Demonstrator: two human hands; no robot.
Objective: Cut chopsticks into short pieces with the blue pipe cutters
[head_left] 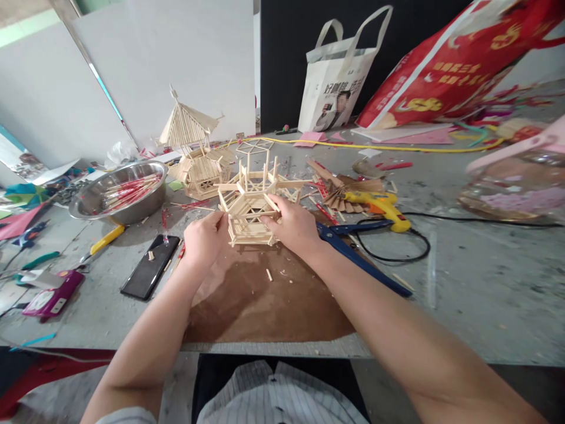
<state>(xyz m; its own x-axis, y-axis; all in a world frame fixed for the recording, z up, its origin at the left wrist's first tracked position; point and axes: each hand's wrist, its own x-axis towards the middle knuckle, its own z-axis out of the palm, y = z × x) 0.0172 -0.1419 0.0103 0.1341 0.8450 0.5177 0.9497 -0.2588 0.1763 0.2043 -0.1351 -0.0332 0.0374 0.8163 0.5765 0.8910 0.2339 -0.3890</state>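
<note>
A small hexagonal frame model built of pale wooden sticks [249, 203] stands on a brown paper sheet [265, 300] at the middle of the grey table [463, 294]. My left hand [203, 238] grips its left side with curled fingers. My right hand [291, 224] holds its right side, fingers closed round the stick layers. A loose stick piece [269, 274] lies on the brown paper just in front of the model.
A finished stick pavilion [194, 150] stands behind. A steel bowl [119, 191] holds red-tipped sticks. A black phone [150, 266], yellow-handled knife [103, 240], blue scissors [357, 253], yellow glue gun [379, 206] with black cord, white bag [338, 82] and red bag [450, 59] surround the work.
</note>
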